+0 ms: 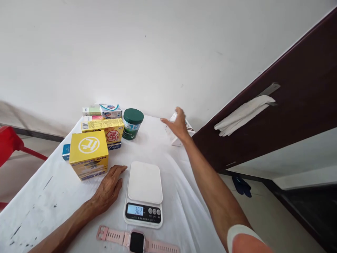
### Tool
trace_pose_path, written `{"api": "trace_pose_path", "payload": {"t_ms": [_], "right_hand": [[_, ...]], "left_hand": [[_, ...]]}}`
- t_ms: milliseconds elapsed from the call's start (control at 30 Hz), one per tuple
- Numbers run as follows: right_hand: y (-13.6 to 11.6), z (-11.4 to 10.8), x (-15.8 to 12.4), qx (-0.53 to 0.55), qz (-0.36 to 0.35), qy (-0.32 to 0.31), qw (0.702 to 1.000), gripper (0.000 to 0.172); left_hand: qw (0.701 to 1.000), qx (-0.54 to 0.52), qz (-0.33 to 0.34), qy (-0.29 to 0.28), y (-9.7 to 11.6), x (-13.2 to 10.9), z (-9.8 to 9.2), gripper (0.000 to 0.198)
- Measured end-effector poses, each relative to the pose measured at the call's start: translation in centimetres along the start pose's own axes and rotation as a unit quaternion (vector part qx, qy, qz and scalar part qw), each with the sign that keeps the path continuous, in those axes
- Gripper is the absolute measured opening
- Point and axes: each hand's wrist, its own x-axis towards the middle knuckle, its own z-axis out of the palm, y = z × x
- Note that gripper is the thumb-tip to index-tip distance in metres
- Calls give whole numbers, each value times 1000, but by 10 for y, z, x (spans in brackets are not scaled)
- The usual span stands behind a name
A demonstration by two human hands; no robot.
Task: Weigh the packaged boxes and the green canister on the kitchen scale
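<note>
where tabletop (154,140) ends, right hand (179,124) spreads; white box (176,141) near

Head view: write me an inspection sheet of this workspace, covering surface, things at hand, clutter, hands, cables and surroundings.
Surface: white tablecloth, creased, dark marks toward its left edge.
Things at hand: scale, display lit, digits look like 362; white box near the wall, partly hidden by the right hand.
Clutter: yellow box, other boxes behind and beside it, green-lidded tub, pink watch on the scale's near side.
Hands: left hand rests between the yellow box and the scale; right hand spread at the white box, contact unclear.
Cables: nothing seen.
Surroundings: dark door, pale cloth over its handle; blue slippers; part of a red object at left.
</note>
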Motion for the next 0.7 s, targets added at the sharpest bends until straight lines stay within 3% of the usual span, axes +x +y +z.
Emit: {"api": "trace_pose_path", "payload": {"t_ms": [67, 133, 200, 267, 433, 533, 700], "right_hand": [[18, -27, 15, -97, 68, 39, 992, 116], [32, -43, 25, -163, 169, 40, 971, 119], [42, -50, 31, -177, 271, -5, 946, 116], [46, -52, 33, -157, 326, -64, 930, 102], [43, -55, 27, -138, 320, -115, 930, 65], [41, -64, 12, -157, 289, -99, 939, 60], [33, -98, -33, -116, 165, -86, 976, 54]], "left_hand": [[1000, 5, -4, 0, 0, 1, 0, 47], [1000, 11, -11, -8, 1, 2, -1, 47], [1000, 15, -18, -19, 2, 3, -3, 46], [999, 17, -20, -27, 3, 4, -4, 45], [999, 17, -17, -21, 2, 4, -3, 46], [1000, 11, -17, -12, 2, 4, -3, 47], [999, 6, -20, -31, 5, 5, -5, 47]]}}
